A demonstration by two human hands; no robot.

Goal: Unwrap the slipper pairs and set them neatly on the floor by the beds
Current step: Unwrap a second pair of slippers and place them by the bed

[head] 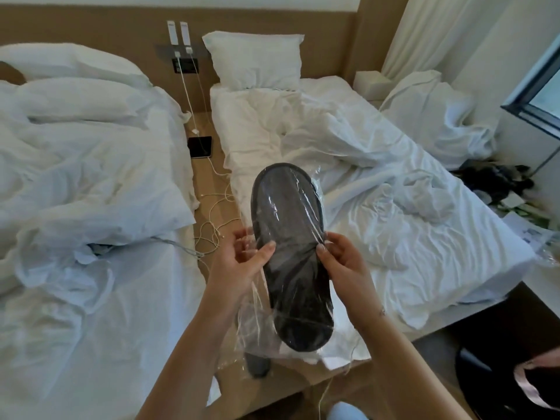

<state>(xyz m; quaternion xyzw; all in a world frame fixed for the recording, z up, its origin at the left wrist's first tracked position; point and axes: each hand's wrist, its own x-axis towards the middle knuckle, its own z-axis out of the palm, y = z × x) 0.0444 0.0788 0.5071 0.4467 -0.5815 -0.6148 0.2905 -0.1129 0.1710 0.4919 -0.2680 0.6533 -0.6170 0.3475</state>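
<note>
While the dark grey slipper pair [289, 237] sits inside its clear plastic wrap [257, 316], it is held up above the floor strip [212, 183] between the two beds. Left hand [242, 259] pinches the wrap at the pair's left edge; right hand [342, 259] grips its right edge. A tablet [200, 147] lies on that floor, farther off.

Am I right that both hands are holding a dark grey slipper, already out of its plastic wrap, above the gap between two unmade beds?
Not quite. The head view shows the slipper still inside its clear plastic wrap. The left hand and right hand do hold it above the gap between the two unmade beds.
</note>
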